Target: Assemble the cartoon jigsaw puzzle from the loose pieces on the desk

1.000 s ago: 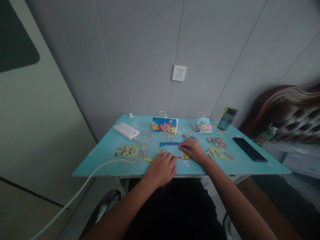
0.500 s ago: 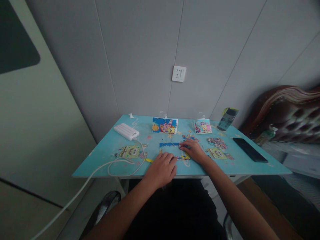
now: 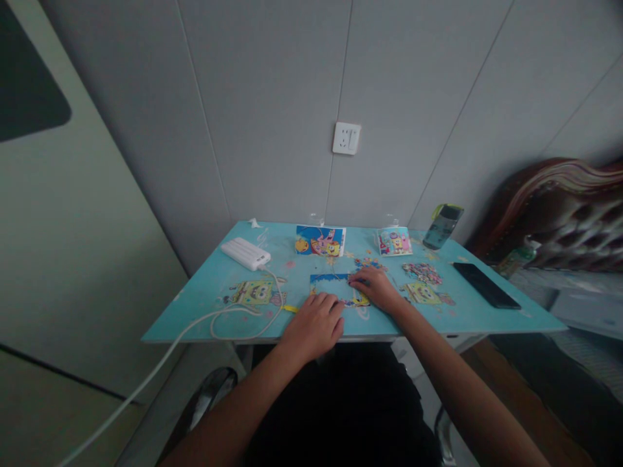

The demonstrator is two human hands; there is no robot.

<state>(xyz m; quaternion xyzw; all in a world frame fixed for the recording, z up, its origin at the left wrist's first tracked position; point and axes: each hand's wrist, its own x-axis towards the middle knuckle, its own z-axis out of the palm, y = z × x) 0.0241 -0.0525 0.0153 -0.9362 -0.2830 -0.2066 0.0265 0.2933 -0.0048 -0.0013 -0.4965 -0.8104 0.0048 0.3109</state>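
Note:
A partly assembled jigsaw puzzle [image 3: 327, 278] lies on the blue table, its border joined in a rectangle around bare tabletop. Resting across its lower left edge is my left hand [image 3: 318, 321], palm down, with fingers stretched out and slightly apart. My right hand [image 3: 374, 287] is over the puzzle's upper right side, fingertips pinched on a small puzzle piece that they mostly cover. Just beyond my right hand are loose blue and red pieces [image 3: 370, 263]. Farther right lies a heap of mixed pieces [image 3: 422, 272].
At the back stand a cartoon picture card [image 3: 320, 241] and a smaller pink card [image 3: 395, 242]. A white power bank [image 3: 246, 253] with a looping cable [image 3: 182, 336] is at left. To the right are a water bottle [image 3: 442, 227] and a black tablet-like slab [image 3: 487, 285].
The view has shifted slightly, so the table appears a little higher. Both hands stay at the puzzle, with the right fingertips barely moved at its right side.

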